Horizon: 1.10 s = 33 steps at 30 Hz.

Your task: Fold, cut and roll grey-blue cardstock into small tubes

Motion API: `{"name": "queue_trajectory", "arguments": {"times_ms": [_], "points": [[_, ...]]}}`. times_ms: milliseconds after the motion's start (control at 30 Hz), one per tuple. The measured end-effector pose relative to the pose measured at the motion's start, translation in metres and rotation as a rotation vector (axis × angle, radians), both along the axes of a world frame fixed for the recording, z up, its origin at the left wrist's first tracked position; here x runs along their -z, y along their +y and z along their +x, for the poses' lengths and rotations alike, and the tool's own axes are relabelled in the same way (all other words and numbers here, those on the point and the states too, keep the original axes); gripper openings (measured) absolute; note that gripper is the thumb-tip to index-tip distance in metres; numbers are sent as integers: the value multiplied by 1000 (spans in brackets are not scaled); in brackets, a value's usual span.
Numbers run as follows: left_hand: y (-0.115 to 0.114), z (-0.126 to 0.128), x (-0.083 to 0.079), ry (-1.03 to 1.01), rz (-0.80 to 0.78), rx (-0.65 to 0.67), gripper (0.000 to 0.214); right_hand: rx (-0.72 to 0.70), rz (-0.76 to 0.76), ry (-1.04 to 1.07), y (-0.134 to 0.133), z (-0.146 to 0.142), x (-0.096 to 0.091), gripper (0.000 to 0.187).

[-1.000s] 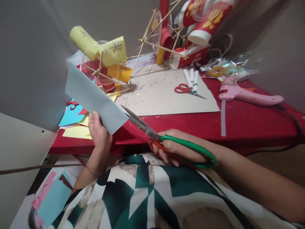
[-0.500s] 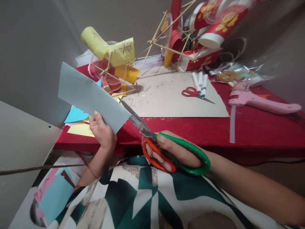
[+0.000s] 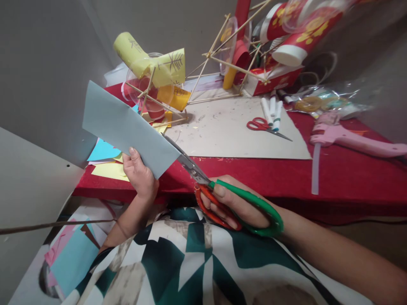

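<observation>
My left hand (image 3: 140, 176) pinches a pale blue sheet of paper (image 3: 127, 127) near its lower edge, thumb in front, and the fingers behind are hidden. In my right hand (image 3: 238, 199) is a large pair of scissors (image 3: 193, 169) with one green and one orange handle. The blades reach the right end of the paper, one of them passing behind it along the upper edge. My right thumb lies in the green loop and the fingers go through the orange one.
Red cloth covers the table (image 3: 270, 178), with a grey board (image 3: 216, 140) on it. Small red scissors (image 3: 259, 124) and white markers (image 3: 267, 111) lie there. A stick frame (image 3: 208, 55) with paper tubes (image 3: 132, 51) stands behind. A pink glue gun (image 3: 352, 137) is at right.
The whole scene has shifted slightly to the right in view. Both hands keep their hold, and the scissors stay at the paper's right end with their handles slightly closer together.
</observation>
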<state>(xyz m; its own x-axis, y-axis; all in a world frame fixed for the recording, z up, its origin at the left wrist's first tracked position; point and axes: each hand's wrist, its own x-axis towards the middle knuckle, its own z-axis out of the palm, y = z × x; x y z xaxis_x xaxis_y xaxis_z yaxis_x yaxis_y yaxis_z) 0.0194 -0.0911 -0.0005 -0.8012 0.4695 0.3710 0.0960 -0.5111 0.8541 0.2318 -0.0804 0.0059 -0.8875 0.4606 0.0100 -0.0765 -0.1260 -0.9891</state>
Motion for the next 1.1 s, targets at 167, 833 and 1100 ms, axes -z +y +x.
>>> {"name": "queue_trajectory", "arguments": {"times_ms": [167, 833, 1100], "points": [[-3, 1, 1, 27, -15, -17, 22, -24, -62, 10, 0, 1, 1, 65], [-12, 10, 4, 37, 8, 28, 15, -57, -314, 96, -2, 5, 11, 66], [-18, 18, 7, 117, 20, 22, 26, -97, -396, 158, -3, 2, 13, 65]]}}
